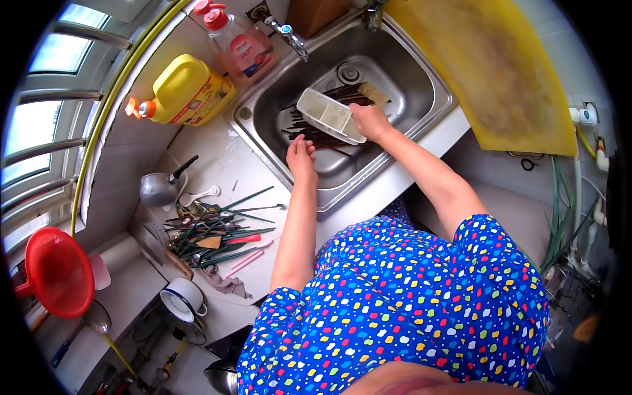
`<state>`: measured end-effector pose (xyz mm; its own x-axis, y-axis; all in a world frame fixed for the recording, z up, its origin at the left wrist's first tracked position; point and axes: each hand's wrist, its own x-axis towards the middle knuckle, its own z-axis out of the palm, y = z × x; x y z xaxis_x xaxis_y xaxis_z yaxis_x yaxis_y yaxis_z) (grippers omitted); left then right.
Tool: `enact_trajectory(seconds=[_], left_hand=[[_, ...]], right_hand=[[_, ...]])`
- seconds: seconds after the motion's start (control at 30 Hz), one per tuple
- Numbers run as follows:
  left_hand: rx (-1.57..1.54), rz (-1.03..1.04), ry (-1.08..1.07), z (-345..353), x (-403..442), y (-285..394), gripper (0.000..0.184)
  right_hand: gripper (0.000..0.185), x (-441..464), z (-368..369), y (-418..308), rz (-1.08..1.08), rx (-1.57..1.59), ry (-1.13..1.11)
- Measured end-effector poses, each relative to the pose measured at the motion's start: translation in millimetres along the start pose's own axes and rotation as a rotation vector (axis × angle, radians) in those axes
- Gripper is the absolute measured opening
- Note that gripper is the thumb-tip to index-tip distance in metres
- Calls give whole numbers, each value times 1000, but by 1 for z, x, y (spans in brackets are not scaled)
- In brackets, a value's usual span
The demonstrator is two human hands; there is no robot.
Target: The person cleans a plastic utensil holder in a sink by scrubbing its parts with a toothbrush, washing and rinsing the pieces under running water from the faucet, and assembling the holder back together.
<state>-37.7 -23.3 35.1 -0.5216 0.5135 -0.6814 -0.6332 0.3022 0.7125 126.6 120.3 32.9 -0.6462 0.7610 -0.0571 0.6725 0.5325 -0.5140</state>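
A white divided plastic container (322,113) is tilted over the steel sink (421,99). My right hand (370,122) grips its right end. My left hand (301,158) is at the sink's near left side, below the container, with its fingers curled; whether it holds anything is too small to tell. Dark chopsticks (319,137) lie loose in the sink, beneath and around the container. A yellowish sponge (374,93) rests beside them, near the drain (349,72).
Green chopsticks and utensils (210,230) are piled on the left counter near a small pot (158,189) and a white enamel mug (183,299). A yellow jug (191,92) and a soap bottle (247,49) stand behind. The faucet (289,38) overhangs the sink's back edge.
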Motion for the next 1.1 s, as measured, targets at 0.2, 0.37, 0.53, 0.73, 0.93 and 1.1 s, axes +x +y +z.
enact_trajectory(seconds=[0.2,0.37,0.53,0.73,0.93,1.1], left_hand=[[-60,-82,-8,2,-1,2,24],[-6,-117,-23,7,3,3,28],[-2,-128,-49,5,6,1,29],[44,-123,-68,12,0,0,31],[72,-117,-73,10,1,-3,31],[95,-117,-54,12,2,0,32]], right_hand=[[6,-2,-11,-9,135,-2,62],[6,3,-12,-2,105,3,67],[7,9,-13,-1,-4,4,-13],[8,-1,-19,4,9,13,41],[8,-7,-28,3,15,20,74],[8,-7,-22,11,94,23,171]])
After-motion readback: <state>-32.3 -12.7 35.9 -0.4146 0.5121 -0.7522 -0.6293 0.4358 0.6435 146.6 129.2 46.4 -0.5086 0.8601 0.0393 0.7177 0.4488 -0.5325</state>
